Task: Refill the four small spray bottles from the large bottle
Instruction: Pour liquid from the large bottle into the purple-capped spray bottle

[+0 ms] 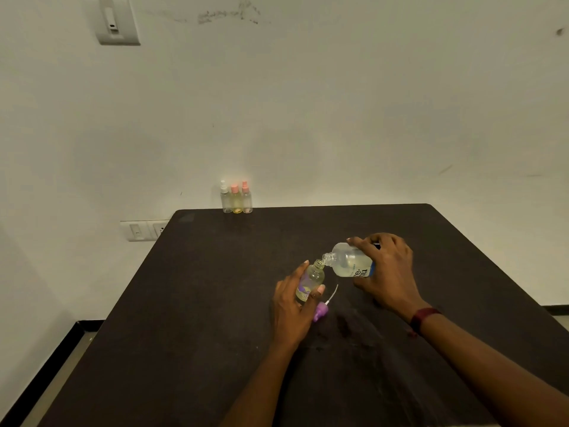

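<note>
My left hand grips a small open spray bottle with a purple label, tilted slightly right on the dark table. My right hand holds the large clear bottle tipped on its side, its open neck just above the small bottle's mouth. Pale yellowish liquid fills part of both. The purple spray cap with its thin tube lies on the table beside my left hand. Three other small spray bottles stand upright in a row at the table's far edge, one white-capped, two pink-capped.
A white wall rises right behind the table's far edge. Wall sockets sit at the table's far left corner and a switch plate higher up. Floor shows past the left edge. Wet smears mark the tabletop near my wrists.
</note>
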